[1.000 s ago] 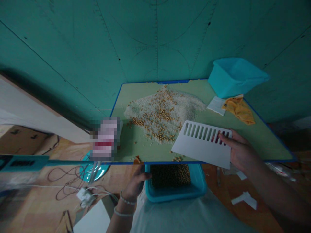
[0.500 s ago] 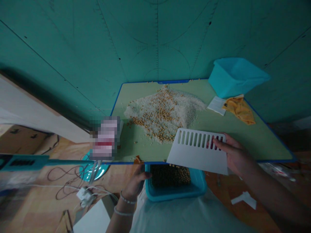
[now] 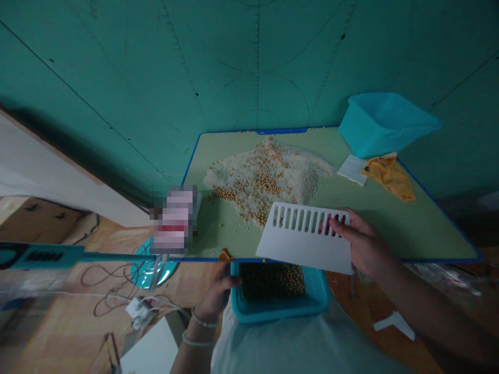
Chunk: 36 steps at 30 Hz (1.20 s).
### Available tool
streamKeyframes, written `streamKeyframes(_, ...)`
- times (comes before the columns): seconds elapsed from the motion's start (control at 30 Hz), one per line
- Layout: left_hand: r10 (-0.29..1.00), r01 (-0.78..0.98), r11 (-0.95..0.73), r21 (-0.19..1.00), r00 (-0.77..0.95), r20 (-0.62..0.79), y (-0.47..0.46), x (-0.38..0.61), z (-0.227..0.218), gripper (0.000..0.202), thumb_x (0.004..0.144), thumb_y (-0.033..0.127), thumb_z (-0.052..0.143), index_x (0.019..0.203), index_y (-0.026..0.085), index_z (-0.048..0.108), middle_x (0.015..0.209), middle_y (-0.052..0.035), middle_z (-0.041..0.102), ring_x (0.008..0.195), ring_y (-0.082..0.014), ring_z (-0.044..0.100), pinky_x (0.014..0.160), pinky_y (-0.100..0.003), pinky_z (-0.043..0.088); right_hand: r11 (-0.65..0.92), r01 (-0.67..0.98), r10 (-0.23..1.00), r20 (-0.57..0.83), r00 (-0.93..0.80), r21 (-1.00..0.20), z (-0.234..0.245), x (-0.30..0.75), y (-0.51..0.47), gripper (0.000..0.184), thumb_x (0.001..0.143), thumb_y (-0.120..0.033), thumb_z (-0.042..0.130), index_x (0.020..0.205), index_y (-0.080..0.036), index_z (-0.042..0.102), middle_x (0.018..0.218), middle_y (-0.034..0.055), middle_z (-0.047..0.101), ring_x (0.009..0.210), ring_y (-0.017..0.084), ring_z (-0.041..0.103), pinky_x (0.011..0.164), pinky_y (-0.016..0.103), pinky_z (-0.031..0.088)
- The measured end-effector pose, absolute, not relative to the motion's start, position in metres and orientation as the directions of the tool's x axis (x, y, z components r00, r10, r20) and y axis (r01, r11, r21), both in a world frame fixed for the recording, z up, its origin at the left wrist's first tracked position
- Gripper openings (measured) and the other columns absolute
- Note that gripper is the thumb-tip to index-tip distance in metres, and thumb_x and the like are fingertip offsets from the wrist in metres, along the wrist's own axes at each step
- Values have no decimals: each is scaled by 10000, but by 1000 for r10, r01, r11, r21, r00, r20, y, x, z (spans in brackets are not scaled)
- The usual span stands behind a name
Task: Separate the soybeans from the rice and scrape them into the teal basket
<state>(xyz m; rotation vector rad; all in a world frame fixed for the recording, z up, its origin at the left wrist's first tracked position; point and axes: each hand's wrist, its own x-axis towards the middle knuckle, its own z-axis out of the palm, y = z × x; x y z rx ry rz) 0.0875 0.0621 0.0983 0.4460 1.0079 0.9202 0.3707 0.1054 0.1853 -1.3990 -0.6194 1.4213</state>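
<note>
**A:** Where is this?

**B:** A pale green desk point(image 3: 390, 223) with a blue rim stands against a teal wall point(image 3: 156, 78) marked with thin drawn lines. There is wooden floor below.

**A:** And the hands?

**B:** The right hand point(image 3: 366, 249) has its grip clamped on a white slotted board point(image 3: 304, 239), with the thumb on top by the right-hand slots. The board tilts over the desk's near edge, and its lower edge overhangs a blue tub point(image 3: 280, 314). The left hand point(image 3: 218, 296) has its grip closed on that tub's left rim and holds it just under the desk edge. Dark beans point(image 3: 273, 280) lie in the tub.

**A:** Further out?

**B:** Behind the board lies a heap point(image 3: 265, 176) of white grains mixed with tan beans. A second tub point(image 3: 384, 122) sits at the far right corner, with a yellow cloth point(image 3: 390, 176) and a white slip point(image 3: 353, 169) just beside it. A box point(image 3: 173, 221) stands at the left edge.

**A:** What can't you make out?

**B:** The board covers the heap's near fringe and the blue tub's far rim, and the right fingers under it are out of sight. The left fingertips are lost in the tub's dark inside. The box is blurred over.

**A:** Any change from a second ago?

**B:** The board has slid left and toward the near edge. The few beans that lay at the desk's edge in front of it no longer show. The left hand stays on the tub.
</note>
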Motion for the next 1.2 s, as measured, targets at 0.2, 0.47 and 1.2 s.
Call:
streamKeyframes(0.2, 856, -450, 508, 734, 168, -489, 58, 80, 100, 460, 501, 133, 677, 942, 227, 769, 958, -47, 768, 1216, -399, 537, 1059, -512, 369, -315, -305, 899, -385, 208, -899, 188, 374, 118, 346, 543, -356, 846, 769, -251, 604, 643, -28, 683, 545, 171, 614, 561, 317, 470)
streamKeyframes(0.47, 859, -442, 501, 744, 152, -489, 57, 79, 96, 470, 487, 146, 680, 929, 275, 776, 973, -17, 772, 1288, -373, 486, 1113, -500, 317, -84, -247, 937, -161, 311, -965, 186, 369, 169, 280, 565, -321, 812, 685, -273, 563, 612, -48, 638, 556, 167, 567, 569, 322, 455)
streamKeyframes(1.2, 885, -448, 460, 767, 155, -440, 55, 71, 99, 516, 545, 150, 671, 1045, 254, 743, 1042, -24, 764, 1284, -367, 497, 1135, -502, 297, -169, -294, 958, -227, 176, -941, 182, 353, 162, 260, 625, -352, 798, 726, -268, 574, 651, -43, 653, 582, 161, 589, 585, 319, 465)
